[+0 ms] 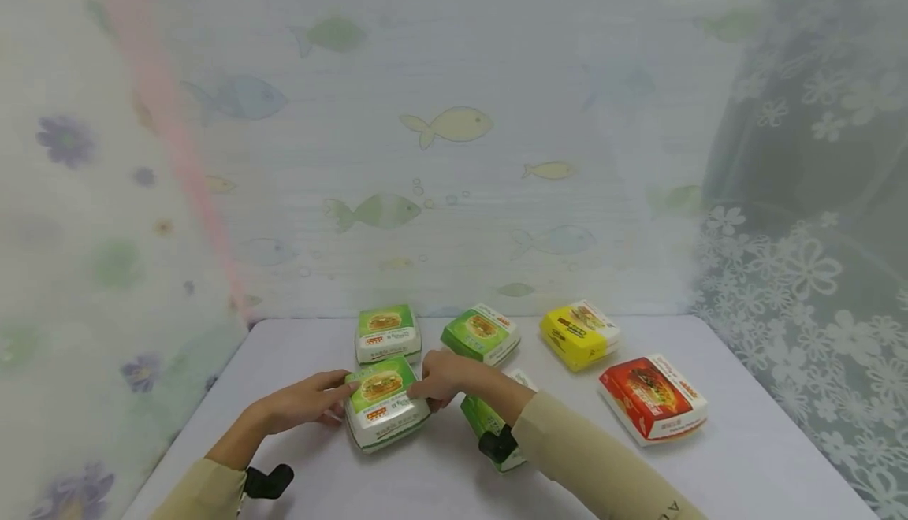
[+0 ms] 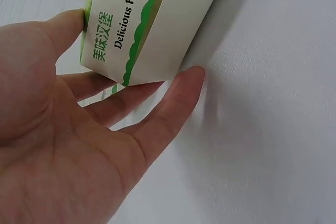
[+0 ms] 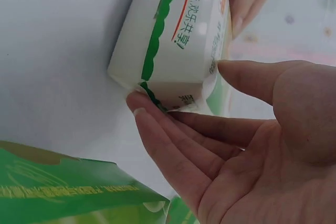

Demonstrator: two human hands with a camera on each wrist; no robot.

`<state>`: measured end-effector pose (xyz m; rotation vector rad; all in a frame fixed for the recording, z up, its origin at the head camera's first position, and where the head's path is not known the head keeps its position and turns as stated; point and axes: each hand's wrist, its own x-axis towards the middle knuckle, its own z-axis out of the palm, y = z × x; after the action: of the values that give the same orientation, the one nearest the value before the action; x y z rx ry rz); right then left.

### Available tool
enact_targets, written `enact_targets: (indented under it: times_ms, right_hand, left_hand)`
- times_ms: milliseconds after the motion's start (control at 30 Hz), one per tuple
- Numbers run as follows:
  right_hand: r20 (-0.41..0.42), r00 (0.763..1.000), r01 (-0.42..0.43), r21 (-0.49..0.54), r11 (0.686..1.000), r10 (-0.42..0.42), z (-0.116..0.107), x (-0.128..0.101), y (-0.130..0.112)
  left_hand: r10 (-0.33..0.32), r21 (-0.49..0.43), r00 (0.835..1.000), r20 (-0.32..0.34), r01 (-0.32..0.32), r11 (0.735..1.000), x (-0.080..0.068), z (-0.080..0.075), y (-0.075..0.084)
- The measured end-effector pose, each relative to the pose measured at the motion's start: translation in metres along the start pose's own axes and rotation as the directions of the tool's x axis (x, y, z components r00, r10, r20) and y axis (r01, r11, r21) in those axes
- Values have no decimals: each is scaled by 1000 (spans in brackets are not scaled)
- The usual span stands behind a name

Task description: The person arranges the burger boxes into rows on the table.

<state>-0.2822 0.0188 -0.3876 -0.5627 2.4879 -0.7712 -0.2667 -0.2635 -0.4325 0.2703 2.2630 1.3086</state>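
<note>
Head view: on the white table (image 1: 745, 457), the left hand (image 1: 301, 403) and right hand (image 1: 443, 378) clasp the green-and-white cardboard burger box (image 1: 385, 403) from opposite sides. Another green box (image 1: 386, 332), a yellow box (image 1: 578, 335) and a red box (image 1: 653, 398) lie around it; a tilted green box (image 1: 489, 425) sits under the right forearm.

Left wrist view: thumb and fingers (image 2: 157, 114) bracket the box's end.

Right wrist view: fingertips (image 3: 144, 114) and thumb grip its corner.

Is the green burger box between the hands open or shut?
Shut: the green burger box has its lid down flush, held between left hand and right hand.

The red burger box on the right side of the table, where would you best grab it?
Probably by its two long side walls, coming down from above. The red box lies flat and closed on the table, with open space around it; the yellow box sits apart, so fingers could likely straddle it.
</note>
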Motion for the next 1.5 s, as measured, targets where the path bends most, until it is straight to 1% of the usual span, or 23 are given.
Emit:
enact_targets:
  times_ms: [167,233,367,533,600,767,867,1033,1233,1400,1500]
  right_hand:
    - [11,1000,-6,-1,1000,6,-4,2,-1]
    - [3,1000,-12,17,1000,12,-6,4,0]
    - [-17,1000,-8,70,998,9,-5,8,2]
    - [-1,1000,-25,73,997,25,0,11,4]
    - [5,999,-34,83,996,33,3,10,4]
    - [23,1000,-14,149,989,11,9,5,2]
    - [27,1000,-16,165,986,12,11,3,0]
    - [4,999,-34,197,980,34,14,6,-2]
    - [-37,999,-17,249,968,27,19,12,-7]
    - [-48,998,-23,263,964,37,22,15,-10]
    - [-49,998,-21,267,963,36,23,14,-11]
  left_hand:
    - [-3,-3,1000,-18,3,1000,-1,1,-2]
    - [-21,-2,999,-37,21,1000,-3,3,-1]
    - [-77,-11,994,-77,76,997,-8,9,2]
    - [-106,-28,991,-85,104,994,-7,14,4]
    - [-104,-29,991,-85,102,994,-5,14,5]
    - [-85,-30,993,-82,83,996,-1,12,5]
    - [-71,-32,994,-82,68,997,1,11,7]
    - [-38,-25,996,-85,36,999,3,6,6]
    - [-40,-21,992,-121,37,999,6,-2,-1]
    - [-56,-19,989,-136,54,998,7,-4,-4]
    - [-60,-15,989,-138,59,998,5,-4,-3]
